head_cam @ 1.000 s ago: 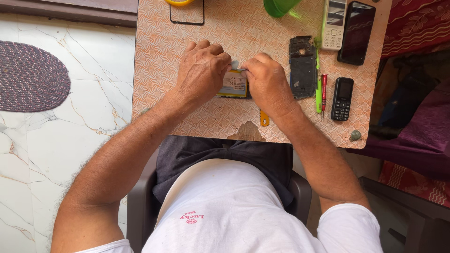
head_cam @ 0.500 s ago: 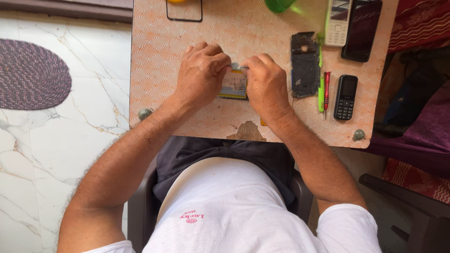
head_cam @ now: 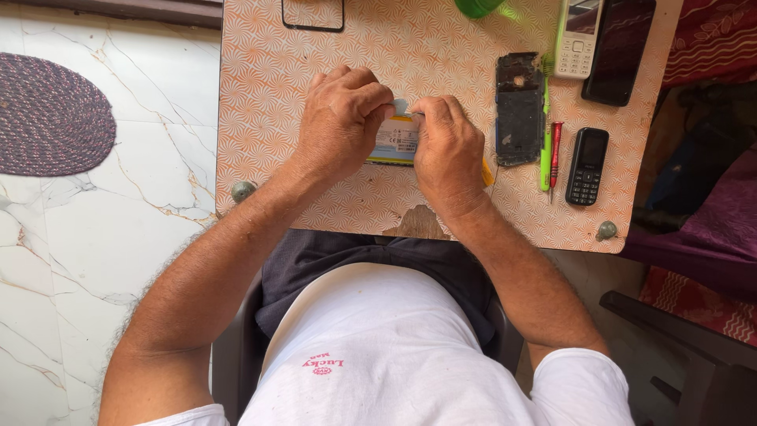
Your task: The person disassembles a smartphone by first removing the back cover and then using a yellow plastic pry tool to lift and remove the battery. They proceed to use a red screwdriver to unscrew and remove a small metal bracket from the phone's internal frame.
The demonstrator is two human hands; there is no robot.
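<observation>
On the orange patterned table [head_cam: 300, 87] both of my hands close over a small flat phone part with a white label and yellow edge [head_cam: 396, 139]. My left hand [head_cam: 341, 118] grips its left side with curled fingers. My right hand [head_cam: 448, 146] presses on its right side, thumb and fingertips pinching at the top edge. Most of the part is hidden under my hands.
Right of my hands lie an opened phone back frame [head_cam: 518, 108], a green tool [head_cam: 545, 142], a red screwdriver [head_cam: 555, 154] and a small black keypad phone [head_cam: 587, 166]. Farther back sit a white keypad phone [head_cam: 578, 39], a dark smartphone [head_cam: 618, 49], a glass panel [head_cam: 313, 14] and a green object [head_cam: 478, 7].
The hands stay on the part with only slight finger shifts. The view has drifted a little.
</observation>
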